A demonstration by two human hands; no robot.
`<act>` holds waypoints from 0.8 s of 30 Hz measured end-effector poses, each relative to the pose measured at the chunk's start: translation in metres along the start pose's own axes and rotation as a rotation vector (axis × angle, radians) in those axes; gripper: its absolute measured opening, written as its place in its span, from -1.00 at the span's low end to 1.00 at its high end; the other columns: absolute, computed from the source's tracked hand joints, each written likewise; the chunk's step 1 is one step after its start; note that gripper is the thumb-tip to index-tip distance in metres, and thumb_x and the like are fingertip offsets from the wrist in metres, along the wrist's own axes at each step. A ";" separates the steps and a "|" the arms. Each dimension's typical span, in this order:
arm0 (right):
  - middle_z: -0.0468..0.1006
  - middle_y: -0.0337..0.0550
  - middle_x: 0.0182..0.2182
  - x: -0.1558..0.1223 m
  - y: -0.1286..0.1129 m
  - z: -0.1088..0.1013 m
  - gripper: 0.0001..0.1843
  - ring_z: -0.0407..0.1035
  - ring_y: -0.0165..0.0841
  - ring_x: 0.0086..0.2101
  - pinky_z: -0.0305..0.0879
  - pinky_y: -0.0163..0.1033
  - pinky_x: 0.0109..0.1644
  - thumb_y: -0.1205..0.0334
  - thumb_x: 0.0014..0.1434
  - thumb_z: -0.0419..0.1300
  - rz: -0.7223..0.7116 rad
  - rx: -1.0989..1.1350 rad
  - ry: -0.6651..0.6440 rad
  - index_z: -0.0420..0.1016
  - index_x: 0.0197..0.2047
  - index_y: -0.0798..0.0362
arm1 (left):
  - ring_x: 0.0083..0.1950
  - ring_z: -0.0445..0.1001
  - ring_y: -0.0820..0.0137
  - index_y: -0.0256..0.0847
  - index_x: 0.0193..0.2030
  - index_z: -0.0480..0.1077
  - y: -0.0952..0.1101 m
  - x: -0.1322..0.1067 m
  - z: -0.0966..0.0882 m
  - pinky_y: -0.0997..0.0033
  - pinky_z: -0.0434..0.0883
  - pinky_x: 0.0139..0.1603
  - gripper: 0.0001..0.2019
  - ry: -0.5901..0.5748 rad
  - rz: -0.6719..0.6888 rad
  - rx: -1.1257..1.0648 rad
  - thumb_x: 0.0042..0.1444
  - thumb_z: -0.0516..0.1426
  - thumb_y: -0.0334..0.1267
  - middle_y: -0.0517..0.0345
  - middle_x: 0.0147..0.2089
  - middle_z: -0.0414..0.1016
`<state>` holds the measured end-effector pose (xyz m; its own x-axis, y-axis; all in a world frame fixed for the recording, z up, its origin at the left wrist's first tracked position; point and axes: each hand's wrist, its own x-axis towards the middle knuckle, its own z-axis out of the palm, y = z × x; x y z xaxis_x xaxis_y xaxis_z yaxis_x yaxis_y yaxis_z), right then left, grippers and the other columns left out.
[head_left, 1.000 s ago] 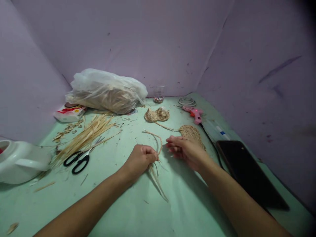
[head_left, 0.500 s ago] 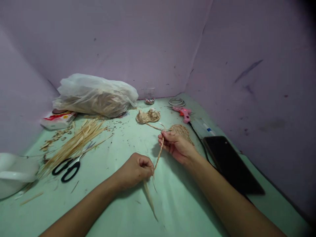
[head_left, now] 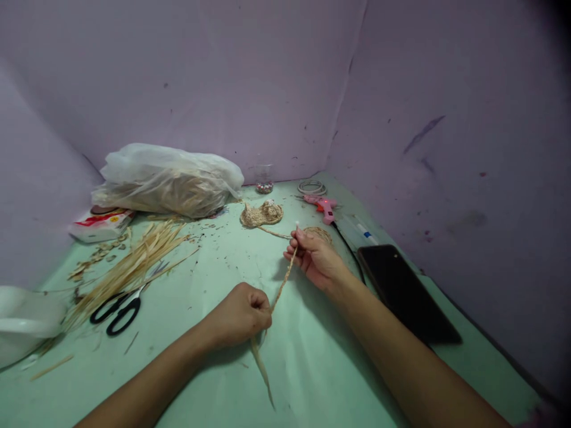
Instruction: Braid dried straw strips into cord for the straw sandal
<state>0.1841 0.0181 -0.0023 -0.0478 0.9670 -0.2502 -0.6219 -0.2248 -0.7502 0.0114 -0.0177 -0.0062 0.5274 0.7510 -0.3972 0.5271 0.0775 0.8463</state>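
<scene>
A thin braided straw cord (head_left: 284, 284) runs taut between my two hands. My left hand (head_left: 244, 316) is closed on its lower end, and loose flat strands (head_left: 262, 368) hang below the fist. Higher up and to the right, my right hand (head_left: 316, 257) pinches the cord between thumb and fingers. A small white tip pokes up at those fingertips; I cannot tell what it is. Just behind this hand lies a coil of braided cord (head_left: 322, 235), partly covered by it. From a small woven straw piece (head_left: 259, 216), cord leads toward the right hand.
Left: straw strips (head_left: 134, 261), black-handled scissors (head_left: 122, 312), a white container (head_left: 27, 327) and a small box (head_left: 102, 226). Behind them lies a plastic bag (head_left: 169, 184). A bead cup (head_left: 264, 185) stands at back; right are a pink glue gun (head_left: 323, 208) and a dark phone-like slab (head_left: 408, 294).
The view has shifted slightly, so the table things appear farther left. My right hand now covers more of the coil. Both hands keep their hold on the cord.
</scene>
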 end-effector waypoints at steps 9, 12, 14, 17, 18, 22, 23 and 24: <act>0.44 -0.20 -0.64 -0.007 -0.003 0.015 -0.80 0.33 -0.52 -0.64 0.33 -0.43 -0.54 0.47 0.11 -0.06 0.128 -0.009 0.150 0.32 -0.46 0.15 | -0.64 -0.14 0.57 -0.22 -0.75 -0.01 0.015 -0.016 0.006 0.48 -0.12 -0.63 -0.88 -0.124 0.141 0.389 -0.36 -0.08 -0.44 0.31 -0.69 -0.12; 0.41 -0.21 -0.69 -0.010 -0.006 0.018 -0.78 0.30 -0.52 -0.69 0.30 -0.44 -0.60 0.52 0.09 -0.07 0.253 0.021 0.191 0.33 -0.48 0.18 | -0.64 -0.17 0.56 -0.24 -0.77 0.06 0.018 -0.019 0.015 0.46 -0.11 -0.59 -0.89 -0.085 0.302 0.671 -0.37 -0.06 -0.45 0.29 -0.74 -0.04; 0.40 -0.21 -0.71 -0.010 -0.007 0.017 -0.76 0.29 -0.52 -0.71 0.30 -0.43 -0.61 0.54 0.08 -0.09 0.298 0.034 0.200 0.33 -0.49 0.19 | -0.66 -0.14 0.55 -0.24 -0.75 0.18 0.018 -0.019 0.020 0.45 -0.10 -0.58 -0.91 -0.084 0.355 0.797 -0.35 -0.04 -0.42 0.23 -0.75 0.07; 0.40 -0.20 -0.72 -0.010 -0.009 0.016 -0.77 0.29 -0.52 -0.72 0.30 -0.43 -0.61 0.54 0.08 -0.07 0.330 0.064 0.205 0.34 -0.50 0.20 | -0.67 -0.08 0.53 -0.24 -0.71 0.26 0.014 -0.019 0.024 0.44 -0.08 -0.57 -0.90 -0.088 0.384 0.867 -0.31 -0.03 -0.40 0.17 -0.72 0.17; 0.40 -0.20 -0.72 -0.011 -0.009 0.016 -0.78 0.29 -0.52 -0.72 0.31 -0.42 -0.61 0.53 0.08 -0.06 0.333 0.074 0.207 0.34 -0.50 0.20 | -0.67 -0.08 0.53 -0.24 -0.70 0.26 0.013 -0.019 0.025 0.44 -0.08 -0.57 -0.90 -0.090 0.396 0.867 -0.30 -0.03 -0.39 0.18 -0.72 0.17; 0.40 -0.20 -0.71 -0.008 -0.014 0.013 -0.78 0.30 -0.52 -0.71 0.32 -0.43 -0.61 0.54 0.08 -0.06 0.312 0.123 0.219 0.33 -0.50 0.19 | -0.64 -0.09 0.55 -0.25 -0.73 0.17 0.011 -0.018 0.022 0.44 -0.07 -0.56 -0.90 -0.071 0.391 0.699 -0.30 -0.04 -0.42 0.26 -0.73 0.05; 0.40 -0.22 -0.70 -0.006 -0.016 0.011 -0.77 0.30 -0.53 -0.70 0.33 -0.45 -0.58 0.54 0.09 -0.06 0.289 0.142 0.223 0.32 -0.50 0.17 | -0.64 -0.07 0.56 -0.25 -0.73 0.14 0.011 -0.017 0.019 0.45 -0.06 -0.56 -0.90 -0.073 0.350 0.586 -0.30 -0.05 -0.43 0.27 -0.72 0.03; 0.41 -0.24 -0.69 -0.004 -0.019 0.008 -0.76 0.31 -0.55 -0.68 0.34 -0.47 -0.54 0.53 0.11 -0.07 0.258 0.162 0.229 0.31 -0.49 0.15 | -0.63 -0.05 0.56 -0.25 -0.73 0.13 0.011 -0.014 0.016 0.47 -0.05 -0.57 -0.89 -0.078 0.296 0.446 -0.29 -0.06 -0.44 0.28 -0.71 0.02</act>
<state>0.1896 0.0196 0.0175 -0.0547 0.8249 -0.5626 -0.7288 -0.4181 -0.5423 0.0201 -0.0376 0.0033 0.7350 0.6466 -0.2040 0.5712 -0.4284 0.7002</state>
